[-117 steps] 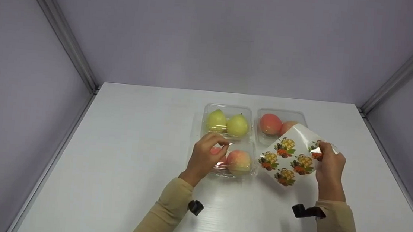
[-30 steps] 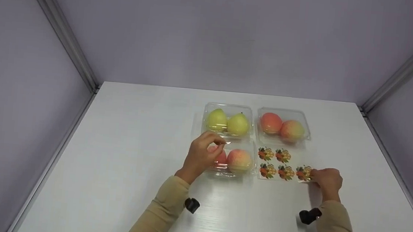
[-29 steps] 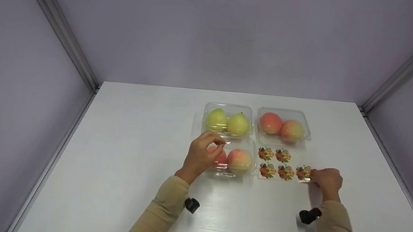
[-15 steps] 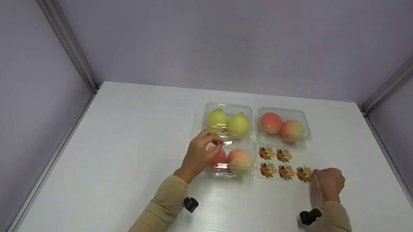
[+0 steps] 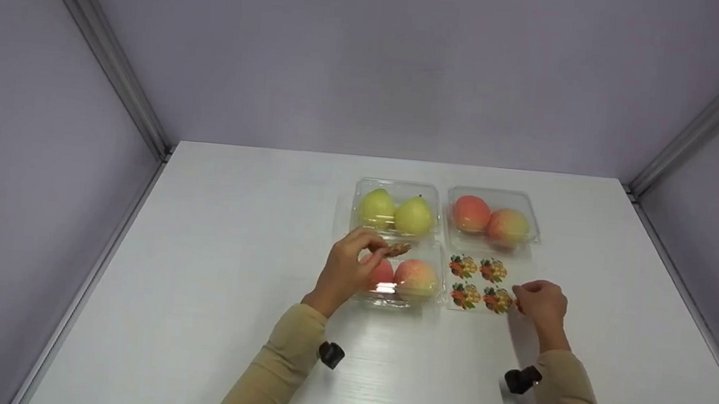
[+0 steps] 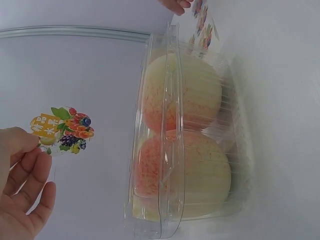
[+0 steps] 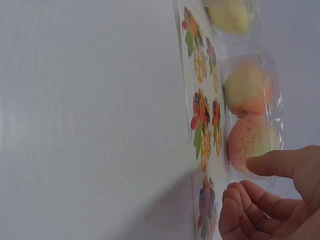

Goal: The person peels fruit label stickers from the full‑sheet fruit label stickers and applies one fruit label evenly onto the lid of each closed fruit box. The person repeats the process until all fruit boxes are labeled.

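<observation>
Three clear plastic clamshells (image 5: 400, 185) on the white tabletop (image 5: 252, 238), six fruits in all: two pears (image 5: 413, 216) and four peaches (image 5: 416, 280). Both yellow-green pears in the clamshell at upper centre of the head frame, side by side, a stem on the right one; two red-and-yellow peaches in the right-hand clamshell (image 5: 490, 196), just beside the first; two more in the lower clamshell (image 5: 426, 255), near the middle of the frame, one partly behind the left hand (image 5: 346, 263). Pinches one loose fruit-cluster sticker (image 5: 399, 250) between thumb and index finger of that hand, above the lower clamshell; a yellow label (image 6: 46, 125) with four white Chinese characters on its face in the left wrist view, the other three fingers loosely bent. One glossy white sticker sheet (image 5: 477, 282) on the tabletop, right of centre, below the right-hand clamshell; five printed stickers (image 7: 202, 130) on it, countable in the right wrist view, the fifth at the bottom, close by the fingers. Holds the right hand (image 5: 542, 303) at the sheet's right end, thumb and index finger apart, other fingers loosely curled; cannot tell about contact between fingertips and sheet. Around the forearms, two tan sleeves (image 5: 288, 342); at the wrists, two black mounts (image 5: 331, 354); grey-violet panels (image 5: 385, 61) along the top and both sides of the frame.
</observation>
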Available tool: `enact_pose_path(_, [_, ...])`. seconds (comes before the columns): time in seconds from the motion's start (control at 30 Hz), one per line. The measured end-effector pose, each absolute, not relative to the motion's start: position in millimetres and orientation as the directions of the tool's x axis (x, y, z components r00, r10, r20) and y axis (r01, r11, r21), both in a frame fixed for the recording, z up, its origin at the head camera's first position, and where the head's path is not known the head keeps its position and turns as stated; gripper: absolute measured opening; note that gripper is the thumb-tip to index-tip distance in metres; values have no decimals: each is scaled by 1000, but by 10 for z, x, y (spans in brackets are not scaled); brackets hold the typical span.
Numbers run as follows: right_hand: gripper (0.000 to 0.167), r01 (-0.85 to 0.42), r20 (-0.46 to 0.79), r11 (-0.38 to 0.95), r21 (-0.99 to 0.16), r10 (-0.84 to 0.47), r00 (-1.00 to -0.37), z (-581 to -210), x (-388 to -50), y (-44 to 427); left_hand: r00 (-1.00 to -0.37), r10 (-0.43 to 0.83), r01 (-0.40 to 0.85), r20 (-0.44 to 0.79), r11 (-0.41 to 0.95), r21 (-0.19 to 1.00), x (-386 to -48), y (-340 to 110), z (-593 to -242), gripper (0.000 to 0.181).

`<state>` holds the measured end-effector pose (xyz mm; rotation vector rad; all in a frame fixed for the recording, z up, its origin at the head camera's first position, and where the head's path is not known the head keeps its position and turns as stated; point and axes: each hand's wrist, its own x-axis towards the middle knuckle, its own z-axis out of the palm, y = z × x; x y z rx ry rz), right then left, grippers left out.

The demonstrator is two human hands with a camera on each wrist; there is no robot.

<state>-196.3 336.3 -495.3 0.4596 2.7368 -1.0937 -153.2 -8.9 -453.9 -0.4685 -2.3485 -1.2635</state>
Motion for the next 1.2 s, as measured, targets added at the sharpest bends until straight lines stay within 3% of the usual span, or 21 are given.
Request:
enact_pose_path(0.63, [21, 220, -253, 583, -782, 26, -967, -4880, -1892, 2749, -906, 87, 396, 414, 520, 757, -1576, -136, -4476, 10])
enact_pose_path(1.2, [29, 147, -229, 531, -834, -90, -969, -4820, -1853, 2460, -927, 90, 360, 364, 491, 793, -1615, -143, -4489, 7])
